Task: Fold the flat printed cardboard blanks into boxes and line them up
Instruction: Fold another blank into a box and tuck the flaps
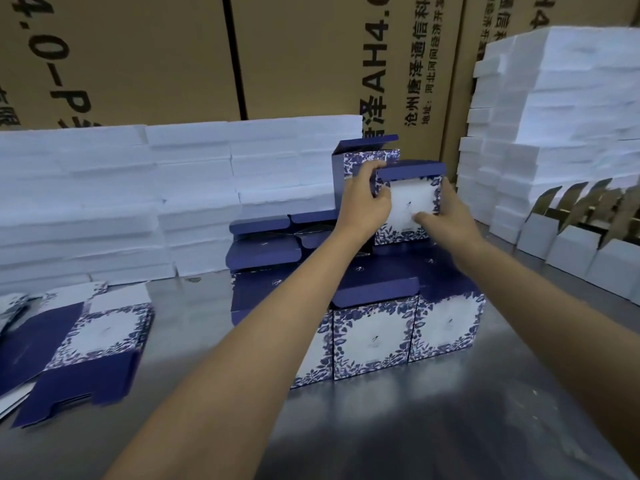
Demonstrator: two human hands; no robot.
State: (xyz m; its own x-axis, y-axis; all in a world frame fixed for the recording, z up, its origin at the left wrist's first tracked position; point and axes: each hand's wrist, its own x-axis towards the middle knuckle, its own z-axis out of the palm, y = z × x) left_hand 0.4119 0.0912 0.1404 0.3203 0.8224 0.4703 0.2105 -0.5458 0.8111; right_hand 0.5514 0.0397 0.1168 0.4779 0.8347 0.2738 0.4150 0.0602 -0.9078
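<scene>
I see held box: white centre panel, navy leaf-pattern border, solid navy lid flap. Stacked boxes: same navy-and-white leaf print, navy tops. Flat blanks: navy flaps, white floral panel. Foam sheets: white. Cartons: brown, black lettering. Table: grey metal.

Steel table: boxes, flat blanks

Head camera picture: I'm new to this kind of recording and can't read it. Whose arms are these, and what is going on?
The camera sits on a person's head, looking forward and down, so the arms are theirs. The left hand and right hand grip a folded blue-and-white box, held above the stacked finished boxes on the metal table. Flat printed blanks lie at the left. White foam slabs are stacked behind, and brown cartons form the backdrop.
</scene>
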